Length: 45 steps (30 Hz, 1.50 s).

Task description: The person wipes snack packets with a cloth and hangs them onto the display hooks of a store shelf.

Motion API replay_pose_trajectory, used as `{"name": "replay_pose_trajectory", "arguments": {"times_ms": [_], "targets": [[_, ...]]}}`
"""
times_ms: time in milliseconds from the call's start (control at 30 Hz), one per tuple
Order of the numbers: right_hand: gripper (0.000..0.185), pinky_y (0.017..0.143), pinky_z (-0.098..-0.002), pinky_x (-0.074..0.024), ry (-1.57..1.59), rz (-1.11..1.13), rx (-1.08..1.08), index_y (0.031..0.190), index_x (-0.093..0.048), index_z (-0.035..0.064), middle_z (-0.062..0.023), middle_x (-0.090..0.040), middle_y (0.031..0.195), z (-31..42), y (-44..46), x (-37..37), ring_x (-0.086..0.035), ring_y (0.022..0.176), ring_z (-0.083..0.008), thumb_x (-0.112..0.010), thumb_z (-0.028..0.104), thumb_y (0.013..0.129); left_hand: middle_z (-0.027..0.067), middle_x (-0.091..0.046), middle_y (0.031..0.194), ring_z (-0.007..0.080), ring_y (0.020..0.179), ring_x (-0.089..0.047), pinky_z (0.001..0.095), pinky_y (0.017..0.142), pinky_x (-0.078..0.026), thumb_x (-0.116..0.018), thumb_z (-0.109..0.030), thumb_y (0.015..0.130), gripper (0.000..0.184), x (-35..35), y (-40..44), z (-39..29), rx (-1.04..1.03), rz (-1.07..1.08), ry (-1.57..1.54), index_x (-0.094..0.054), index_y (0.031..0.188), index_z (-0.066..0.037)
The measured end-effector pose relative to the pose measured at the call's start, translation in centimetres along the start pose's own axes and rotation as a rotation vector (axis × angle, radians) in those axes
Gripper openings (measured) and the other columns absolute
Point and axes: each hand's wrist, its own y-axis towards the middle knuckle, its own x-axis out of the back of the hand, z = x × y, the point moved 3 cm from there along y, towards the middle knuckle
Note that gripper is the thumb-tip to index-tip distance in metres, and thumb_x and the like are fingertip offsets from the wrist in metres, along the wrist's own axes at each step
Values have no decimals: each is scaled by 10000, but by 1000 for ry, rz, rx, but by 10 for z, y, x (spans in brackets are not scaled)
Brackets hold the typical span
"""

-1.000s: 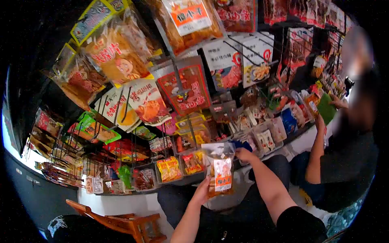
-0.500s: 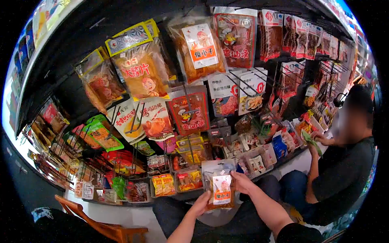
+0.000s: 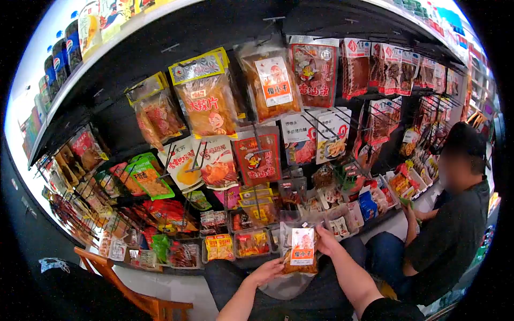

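Observation:
A clear snack bag (image 3: 301, 249) with a white and orange label is held upright over my lap, its label facing me. My left hand (image 3: 269, 272) grips the bag's lower left edge. My right hand (image 3: 327, 242) is closed on its upper right side. The bag's contents look brownish. Hanging high on the rack is a similar bag (image 3: 273, 83) with the same kind of label. Just behind the held bag stand clear bins of small packets, among them a bin of yellow packets (image 3: 218, 247).
Hooks full of snack packs cover the dark display rack (image 3: 235, 27). To the right sits a person (image 3: 450, 230) in dark clothes, hands near the bins. A wooden chair (image 3: 115, 278) stands at lower left. Bottles (image 3: 60, 56) line the upper left shelf.
The view has tilted up a little, showing more of the top shelf. The bag stays in both my hands, and my left hand's hold looks slightly lower. The person at right has lowered their hands.

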Motion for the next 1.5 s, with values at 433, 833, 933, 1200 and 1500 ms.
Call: {"name": "replay_pose_trajectory", "arguments": {"times_ms": [433,833,933,1200,1500], "targets": [[307,751,-374,-517,-26,68,23,1028,-565,96,-39,-626,981,2,-28,-10,-616,881,-193,-536,382,922,82,-581,1089,196,1026,-593,439,932,-489,-419,-143,975,274,4,5,12,-116,5,-100,-451,1212,-10],[310,779,-409,-504,-88,54,88,1085,-558,95,-50,-626,1024,-4,-37,-25,-607,924,-211,-511,363,936,-5,-574,894,80,728,-500,218,577,-399,-482,-274,967,301,3,-2,8,-65,-228,375,-560,1152,-50],[342,850,-460,-486,-80,81,79,1131,-524,98,-68,-601,1096,-6,-27,-18,-586,1016,-258,-493,380,940,-14,-582,890,78,765,-514,235,622,-435,-467,-279,972,311,0,-5,8,-132,-216,268,-568,1152,-46],[259,840,-367,-493,-396,81,202,1157,-493,58,-70,-585,1104,-20,-26,-24,-577,1006,-196,-509,210,949,-19,-587,903,72,791,-523,243,695,-449,-481,-288,966,328,1,-7,-12,-247,-372,218,-585,1165,-49],[348,845,-297,-452,-881,58,537,1209,-490,0,-66,-593,1084,62,-109,-143,-553,977,-139,-568,156,908,24,-564,998,113,921,-507,262,796,-435,-496,-344,953,403,-26,-38,-122,-583,-364,233,-528,1154,4]]}}
